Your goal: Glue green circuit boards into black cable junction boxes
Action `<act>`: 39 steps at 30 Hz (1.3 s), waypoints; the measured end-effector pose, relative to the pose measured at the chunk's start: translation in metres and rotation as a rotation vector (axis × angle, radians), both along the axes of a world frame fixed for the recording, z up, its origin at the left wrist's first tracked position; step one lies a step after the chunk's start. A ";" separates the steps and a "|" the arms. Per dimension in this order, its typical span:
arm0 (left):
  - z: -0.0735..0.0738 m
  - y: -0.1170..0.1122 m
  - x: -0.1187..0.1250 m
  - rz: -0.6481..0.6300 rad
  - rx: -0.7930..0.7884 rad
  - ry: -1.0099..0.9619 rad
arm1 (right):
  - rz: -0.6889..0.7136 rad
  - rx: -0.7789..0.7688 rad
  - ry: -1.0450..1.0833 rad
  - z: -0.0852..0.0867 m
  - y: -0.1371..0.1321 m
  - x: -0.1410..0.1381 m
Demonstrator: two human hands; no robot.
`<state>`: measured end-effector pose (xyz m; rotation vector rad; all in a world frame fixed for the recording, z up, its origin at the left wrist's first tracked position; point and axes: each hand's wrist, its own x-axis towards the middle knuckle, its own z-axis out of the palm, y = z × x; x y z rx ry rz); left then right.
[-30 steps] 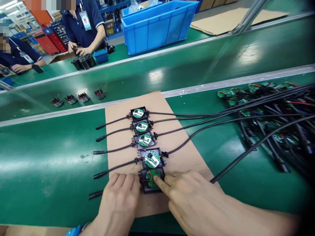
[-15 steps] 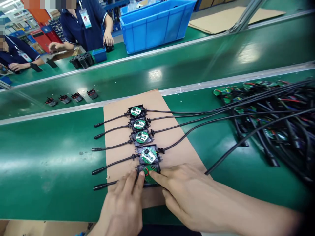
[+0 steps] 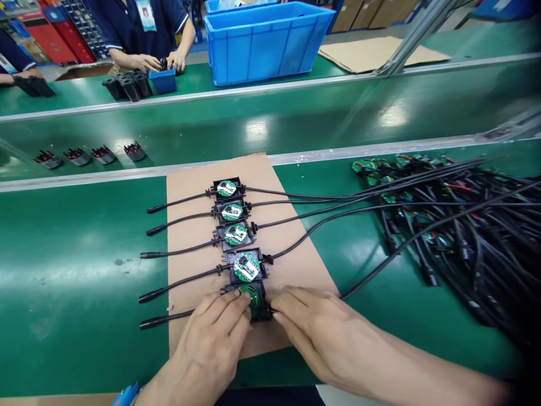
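Note:
My left hand [image 3: 220, 330] is closed over the left part of the nearest black plastic housing [image 3: 260, 317], its fingertips pressing on the round green circuit board [image 3: 255, 298] inside. At the housing's right edge, my right hand [image 3: 315, 321] pinches the black cable [image 3: 367, 276] where it enters; the fingers hide the exact grip. A short cable with a black plug [image 3: 154, 322] runs out under my left hand. Just beyond lies another housing with a green and white circuit board [image 3: 247, 267], first in a row of several similar ones.
The row lies on a cardboard sheet [image 3: 190, 180] on the green bench. To the right is a heap of black cables with circuit boards [image 3: 456, 237]. Small grey parts [image 3: 103, 154] stand beyond the metal rail. Across, a person [image 3: 139, 34] works near a blue bin [image 3: 266, 48].
My right hand has shifted from the circuit board to the cable at the housing's right edge. My left fingers have moved further over the board. The view has turned slightly.

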<state>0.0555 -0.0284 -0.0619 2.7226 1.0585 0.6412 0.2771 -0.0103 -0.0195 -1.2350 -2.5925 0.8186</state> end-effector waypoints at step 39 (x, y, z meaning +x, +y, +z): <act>0.018 0.004 0.015 0.041 0.006 0.118 | -0.035 0.167 0.118 -0.020 0.019 0.004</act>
